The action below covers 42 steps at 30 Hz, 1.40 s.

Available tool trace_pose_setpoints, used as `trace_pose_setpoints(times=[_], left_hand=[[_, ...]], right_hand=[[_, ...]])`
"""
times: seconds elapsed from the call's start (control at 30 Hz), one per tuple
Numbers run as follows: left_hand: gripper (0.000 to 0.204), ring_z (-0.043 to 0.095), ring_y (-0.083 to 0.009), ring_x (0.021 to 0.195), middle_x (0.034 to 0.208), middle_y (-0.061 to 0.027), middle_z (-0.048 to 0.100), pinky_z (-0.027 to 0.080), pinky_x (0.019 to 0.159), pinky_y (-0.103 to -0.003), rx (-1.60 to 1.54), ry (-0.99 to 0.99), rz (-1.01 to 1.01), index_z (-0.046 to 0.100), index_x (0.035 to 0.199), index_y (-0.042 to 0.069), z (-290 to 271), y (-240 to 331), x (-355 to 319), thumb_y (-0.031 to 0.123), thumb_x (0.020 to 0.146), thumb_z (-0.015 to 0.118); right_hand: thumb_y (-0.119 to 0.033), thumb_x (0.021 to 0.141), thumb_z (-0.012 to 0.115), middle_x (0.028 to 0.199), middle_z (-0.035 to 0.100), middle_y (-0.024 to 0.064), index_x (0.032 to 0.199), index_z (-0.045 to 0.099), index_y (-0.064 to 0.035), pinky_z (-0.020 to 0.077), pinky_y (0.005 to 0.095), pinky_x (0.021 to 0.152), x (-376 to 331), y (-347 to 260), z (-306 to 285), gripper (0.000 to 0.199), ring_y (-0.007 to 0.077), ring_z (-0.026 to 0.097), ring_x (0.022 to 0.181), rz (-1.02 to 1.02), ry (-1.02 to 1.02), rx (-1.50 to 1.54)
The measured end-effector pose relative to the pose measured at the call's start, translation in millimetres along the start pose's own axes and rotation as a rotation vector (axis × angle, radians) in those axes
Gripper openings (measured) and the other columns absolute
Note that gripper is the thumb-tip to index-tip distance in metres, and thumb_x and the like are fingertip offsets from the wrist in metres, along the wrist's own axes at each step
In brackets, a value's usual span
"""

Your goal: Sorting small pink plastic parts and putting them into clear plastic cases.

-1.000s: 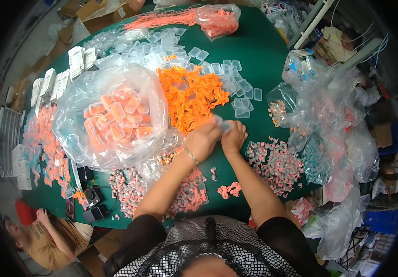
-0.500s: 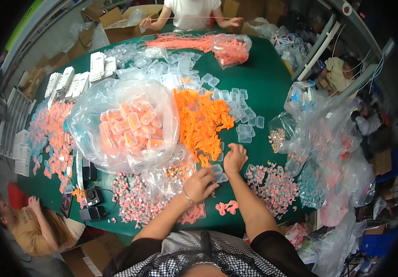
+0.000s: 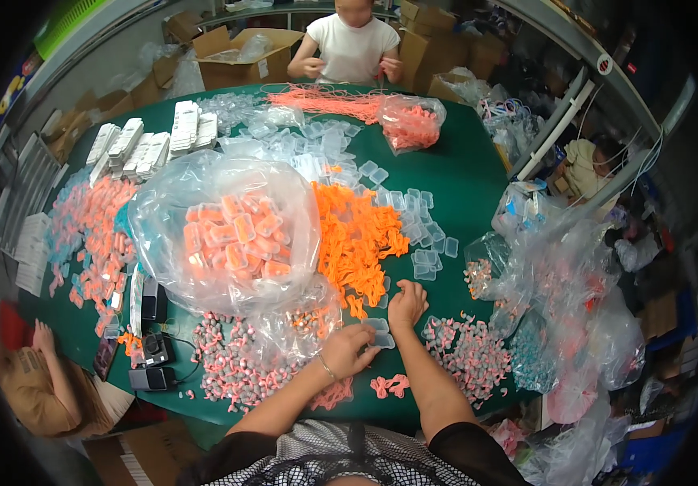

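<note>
A small clear plastic case [image 3: 381, 339] lies open on the green table between my hands. My left hand [image 3: 349, 351], with a bracelet at its wrist, curls its fingers and thumb around the case's left edge. Just beyond the case's right side, my right hand [image 3: 407, 306] is closed, its fingertips folded out of sight; anything inside it is hidden. A pile of orange cord bundles [image 3: 357, 239] lies ahead of both hands. Closer to me, pink cord bundles [image 3: 389, 386] rest between my forearms.
A large clear bag [image 3: 154, 211] of filled orange cases stands left. Piles of pink-and-grey small pieces [image 3: 239, 356] flank my arms. Empty clear cases [image 3: 418, 206] spread ahead. White card stacks [image 3: 187, 130] are far left, black devices [image 3: 154, 348] near left. A person [image 3: 353, 49] works across the table.
The view has shifted, so the table sits lower in it. My hands stay around the case, the right still closed. Across the table, the person's hands have come closer together.
</note>
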<state>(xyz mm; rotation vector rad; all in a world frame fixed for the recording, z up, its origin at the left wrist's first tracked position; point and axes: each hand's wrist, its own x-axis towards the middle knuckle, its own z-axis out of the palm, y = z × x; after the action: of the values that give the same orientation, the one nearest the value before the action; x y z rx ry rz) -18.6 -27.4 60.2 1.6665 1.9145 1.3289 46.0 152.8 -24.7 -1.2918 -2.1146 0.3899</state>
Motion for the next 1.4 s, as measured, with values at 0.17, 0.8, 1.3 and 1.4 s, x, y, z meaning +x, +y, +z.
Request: trace_pose_setpoints(times=[0.17,0.8,1.3,1.4], left_hand=[[0.018,0.064,-0.0314,0.084,0.095,-0.0134,0.063,0.053,0.072,-0.035,-0.028,0.038,0.019,0.059,0.082,0.002,-0.3,-0.5,0.8,0.013,0.074,0.071],[0.017,0.063,-0.0257,0.073,0.098,-0.0114,0.062,0.052,0.064,-0.033,-0.04,-0.044,0.044,0.06,0.084,0.001,7.9,1.3,-3.5,0.016,0.078,0.066],[0.021,0.063,-0.0269,0.073,0.097,-0.0122,0.063,0.052,0.064,-0.035,0.027,-0.013,0.08,0.06,0.077,0.001,17.5,4.4,1.8,0.018,0.074,0.072],[0.023,0.062,-0.0261,0.07,0.096,-0.0122,0.063,0.052,0.063,-0.034,0.03,-0.009,0.078,0.059,0.075,0.001,16.4,6.0,4.2,0.019,0.074,0.073]], right_hand=[[-0.004,0.073,0.057,0.094,0.055,0.0025,0.091,0.057,-0.0171,0.0364,0.0407,0.083,-0.4,1.1,2.1,0.023,0.0255,0.051,0.098,-0.007,0.006,-0.018],[-0.006,0.073,0.056,0.094,0.055,0.0022,0.091,0.058,-0.017,0.0365,0.0416,0.08,1.4,1.2,2.4,0.021,0.0257,0.05,0.097,-0.028,0.02,-0.009],[-0.007,0.073,0.056,0.094,0.055,0.0011,0.089,0.058,-0.0183,0.0366,0.042,0.08,2.4,3.2,6.4,0.02,0.0254,0.051,0.097,-0.018,0.025,-0.014],[-0.007,0.073,0.056,0.094,0.055,0.0013,0.089,0.059,-0.0182,0.0365,0.0422,0.08,2.1,2.5,5.2,0.02,0.0254,0.051,0.098,-0.013,0.008,-0.024]])
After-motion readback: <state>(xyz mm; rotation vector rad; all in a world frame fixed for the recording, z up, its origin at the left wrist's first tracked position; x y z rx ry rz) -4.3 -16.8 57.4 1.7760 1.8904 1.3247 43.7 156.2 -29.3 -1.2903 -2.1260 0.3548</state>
